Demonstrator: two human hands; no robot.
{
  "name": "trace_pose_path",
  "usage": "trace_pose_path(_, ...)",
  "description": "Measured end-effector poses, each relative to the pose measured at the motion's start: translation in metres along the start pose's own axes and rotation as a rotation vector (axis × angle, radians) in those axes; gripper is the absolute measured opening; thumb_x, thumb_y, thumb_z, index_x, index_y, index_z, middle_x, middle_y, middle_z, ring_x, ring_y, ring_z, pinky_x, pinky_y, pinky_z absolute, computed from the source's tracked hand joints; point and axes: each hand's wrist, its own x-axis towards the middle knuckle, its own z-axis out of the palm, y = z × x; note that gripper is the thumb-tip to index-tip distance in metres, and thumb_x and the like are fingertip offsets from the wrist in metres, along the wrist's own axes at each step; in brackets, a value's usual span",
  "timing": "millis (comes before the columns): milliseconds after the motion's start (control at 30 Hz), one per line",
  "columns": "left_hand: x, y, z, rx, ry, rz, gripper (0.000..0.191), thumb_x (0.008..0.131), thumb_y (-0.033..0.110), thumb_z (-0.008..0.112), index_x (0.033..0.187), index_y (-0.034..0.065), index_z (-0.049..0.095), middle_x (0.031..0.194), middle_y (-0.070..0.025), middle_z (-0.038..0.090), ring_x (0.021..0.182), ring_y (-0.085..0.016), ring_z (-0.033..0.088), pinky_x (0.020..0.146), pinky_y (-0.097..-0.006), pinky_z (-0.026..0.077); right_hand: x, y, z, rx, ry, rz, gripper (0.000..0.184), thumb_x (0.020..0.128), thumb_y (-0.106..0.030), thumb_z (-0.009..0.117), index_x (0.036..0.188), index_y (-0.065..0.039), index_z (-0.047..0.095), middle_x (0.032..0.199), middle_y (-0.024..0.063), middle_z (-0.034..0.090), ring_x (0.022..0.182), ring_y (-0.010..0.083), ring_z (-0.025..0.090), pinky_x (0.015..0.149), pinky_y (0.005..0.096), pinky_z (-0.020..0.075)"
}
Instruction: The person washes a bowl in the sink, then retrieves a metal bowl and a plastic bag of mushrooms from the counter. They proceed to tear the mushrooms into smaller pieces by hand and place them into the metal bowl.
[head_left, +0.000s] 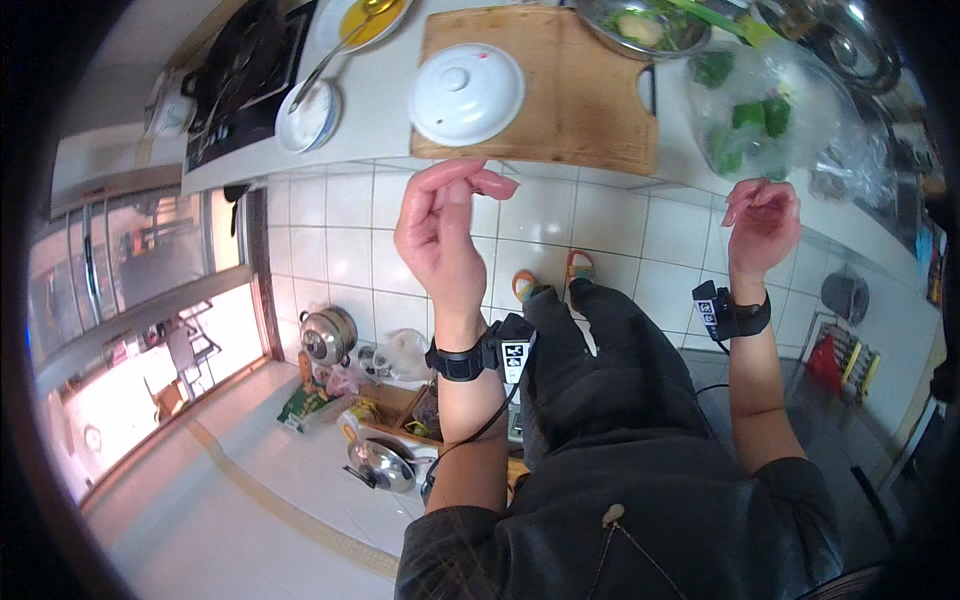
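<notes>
My left hand (442, 232) hangs in front of the counter edge, just short of the wooden cutting board (585, 105). Its fingers are loosely bent and look wet, and I see nothing held in them. On the left part of the board lies a round white lid (491, 97) with a knob and a small red spot; what it may cover is hidden. My right hand (765, 229) is raised with cupped, empty-looking fingers, below a clear plastic bag (806, 105) with green vegetable pieces (750, 116) in it.
A white bowl (304, 139) of white contents and a dish of yellow liquid (367, 28), with a metal ladle, stand beside the gas stove (255, 112). A metal bowl (592, 34) with greens overlaps the board's back edge. Pots (328, 337) and a box (382, 405) sit on the floor, left.
</notes>
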Motion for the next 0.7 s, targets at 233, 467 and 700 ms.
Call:
trace_pose_path(233, -0.003, 0.036, -0.063, -0.237, 0.187, 0.156, 0.024, 0.086, 0.016, 0.041, 0.097, -0.003, 0.051, 0.074, -0.0154, 0.057, 0.07, -0.021, 0.053, 0.069, -0.0311, 0.043, -0.005, 0.002, 0.055, -0.076, -0.074, 0.062, 0.039, 0.093, -0.031, 0.03, 0.072, 0.0, 0.04, 0.065, 0.0189, 0.052, 0.05, 0.0193, 0.049, 0.04, 0.0244, 0.0399)
trace_pose_path(467, 0.018, 0.009, -0.128, -0.117, 0.323, 0.11, 0.022, 0.088, 0.013, 0.04, 0.092, -0.0037, 0.054, 0.074, -0.0147, 0.059, 0.068, -0.021, 0.057, 0.068, -0.0294, 0.045, -0.001, 0.029, 0.108, -0.127, -0.114, 0.042, 0.039, 0.093, -0.03, 0.029, 0.07, 0.0, 0.04, 0.065, 0.018, 0.052, 0.05, 0.0178, 0.05, 0.041, 0.0242, 0.0405)
trace_pose_path(700, 0.051, -0.017, -0.197, -0.106, 0.317, 0.008, 0.022, 0.087, 0.011, 0.042, 0.093, -0.0051, 0.055, 0.076, -0.0124, 0.059, 0.072, -0.019, 0.056, 0.07, -0.0294, 0.046, 0.002, 0.063, 0.171, -0.226, 0.053, 0.091, 0.038, 0.094, -0.03, 0.029, 0.071, -0.002, 0.042, 0.063, 0.0165, 0.051, 0.047, 0.0198, 0.049, 0.039, 0.0256, 0.0384)
